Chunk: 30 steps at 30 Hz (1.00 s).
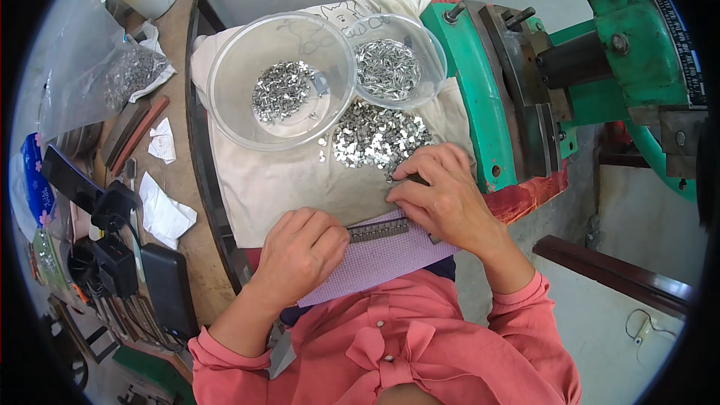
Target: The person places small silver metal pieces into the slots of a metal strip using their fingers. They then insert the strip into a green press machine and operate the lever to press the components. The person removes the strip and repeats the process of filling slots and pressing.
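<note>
My left hand (298,253) is closed round the left end of a narrow dark metal strip (381,230) with a row of notches or small parts along it. The strip lies over a purple woven cloth (360,262) at the near edge of the work surface. My right hand (442,193) has thumb and fingers drawn together at the near right edge of a pile of small shiny metal pieces (375,139). Whatever lies between those fingertips is too small to name. A small dark piece (434,238) shows below the right hand, beside the strip's right end.
Behind the pile stand a large clear bowl (217,116) and a smaller clear tub (437,49), both containing metal pieces. A green press (480,105) rises at right. The wooden bench (206,255) at left carries a phone (71,178), a black power bank (169,291), paper and a plastic bag.
</note>
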Available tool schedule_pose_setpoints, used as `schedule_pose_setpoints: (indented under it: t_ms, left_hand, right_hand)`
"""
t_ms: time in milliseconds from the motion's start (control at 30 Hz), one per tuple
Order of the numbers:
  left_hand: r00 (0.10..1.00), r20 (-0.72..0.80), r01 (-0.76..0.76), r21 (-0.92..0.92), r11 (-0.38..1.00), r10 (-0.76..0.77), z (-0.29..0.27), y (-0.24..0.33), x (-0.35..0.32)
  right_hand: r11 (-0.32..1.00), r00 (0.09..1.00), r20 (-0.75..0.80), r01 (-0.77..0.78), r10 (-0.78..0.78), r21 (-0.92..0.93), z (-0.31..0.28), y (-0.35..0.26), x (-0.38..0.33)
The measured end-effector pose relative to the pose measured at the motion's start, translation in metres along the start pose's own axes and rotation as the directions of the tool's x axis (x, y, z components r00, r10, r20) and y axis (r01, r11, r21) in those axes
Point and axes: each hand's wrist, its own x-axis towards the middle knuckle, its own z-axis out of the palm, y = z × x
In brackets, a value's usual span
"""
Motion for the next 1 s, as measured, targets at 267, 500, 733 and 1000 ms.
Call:
schedule_pose_setpoints:
  t_ms: [267, 500, 733, 1000]
  left_hand:
    - [0.996, 0.081, 0.048, -0.030, 0.998, -0.046, -0.008, -0.001, -0.003]
    - [0.996, 0.073, 0.059, -0.029, 0.998, -0.057, -0.008, -0.003, -0.002]
    - [0.997, 0.063, 0.046, -0.044, 0.998, -0.043, -0.009, -0.003, -0.002]
    - [0.999, 0.040, 0.008, -0.029, 1.000, -0.007, -0.005, -0.002, -0.002]
  right_hand:
    - [1.000, 0.999, 0.028, -0.028, 0.028, -0.013, 0.001, -0.001, -0.002]
    - [0.990, 0.998, 0.005, -0.061, 0.061, 0.124, -0.009, -0.014, -0.019]
    - [0.993, 0.999, -0.020, -0.044, 0.047, 0.113, 0.003, -0.022, -0.031]
    - [0.999, 0.999, 0.004, -0.035, 0.035, -0.023, 0.011, -0.030, -0.031]
